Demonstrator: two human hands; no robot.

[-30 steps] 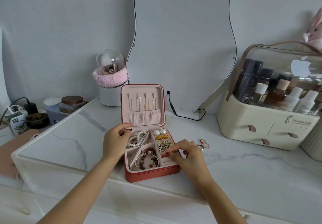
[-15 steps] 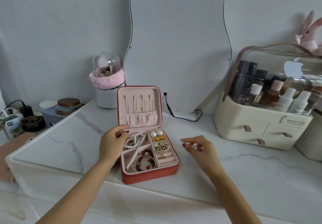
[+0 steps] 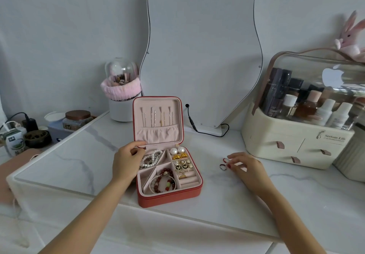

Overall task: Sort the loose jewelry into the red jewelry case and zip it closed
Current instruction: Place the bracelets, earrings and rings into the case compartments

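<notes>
Surroundings: a wavy-edged white vanity mirror [image 3: 201, 52] stands behind the case, its black cable [image 3: 194, 127] trailing on the white marble-patterned tabletop [image 3: 217, 204]; a cream cosmetics organiser with a clear domed lid [image 3: 296, 141] sits at the right, a pink plush rabbit [image 3: 350, 38] on top; a white brush pot wrapped in a pink fluffy band [image 3: 120, 95] stands left of the mirror
Case: the square red zip-up jewelry case with pink lining [image 3: 169, 194] lies open, lid upright; pearl strands, two pearl studs, gold pieces and bead bracelets fill its compartments
Loose pieces: two small rings [image 3: 224, 164] lie on the tabletop right of the case, nothing between them and it
Left hand [image 3: 128, 161]: thumb and fingers curled round the case's rear left corner, gripping it
Right hand [image 3: 243, 165]: fingertips pinching at the rings
</notes>
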